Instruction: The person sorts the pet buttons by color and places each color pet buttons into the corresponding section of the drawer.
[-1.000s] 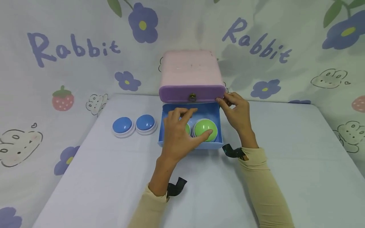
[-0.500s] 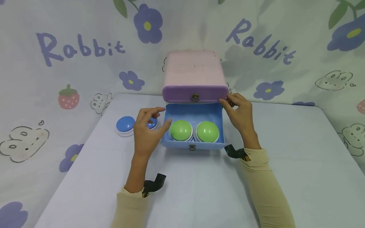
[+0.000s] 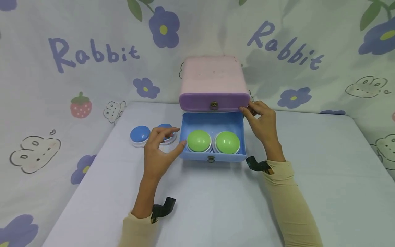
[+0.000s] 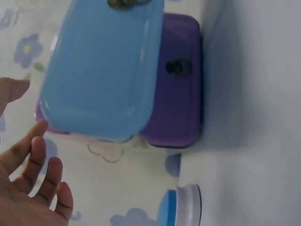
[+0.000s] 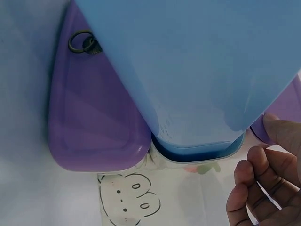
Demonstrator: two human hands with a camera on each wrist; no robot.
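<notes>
A small pink cabinet (image 3: pixel 213 73) has purple drawers and a blue middle drawer (image 3: pixel 213 119) pulled out. Two green dome-topped push buttons (image 3: pixel 199 141) with white bases lie side by side at the drawer's front. My right hand (image 3: pixel 262 123) holds the cabinet's right front corner, its thumb against the purple upper drawer (image 5: pixel 263 131). At the blue drawer's left side is my left hand (image 3: pixel 157 154), thumb and fingers spread with nothing between them. Its fingers partly cover one blue push button (image 3: pixel 164 126); a second blue push button (image 3: pixel 140 134) stands left of it.
A white-covered table (image 3: pixel 210 206) bears everything. Behind the cabinet rises a cloth printed with flowers and rabbits (image 3: pixel 222 31). Below the blue drawer, the lower purple drawer (image 4: pixel 176 103) with a ring pull is shut.
My left hand has moved left, from over the green buttons to beside the drawer, uncovering both. The right hand stays at the cabinet's corner. The head view has shifted slightly.
</notes>
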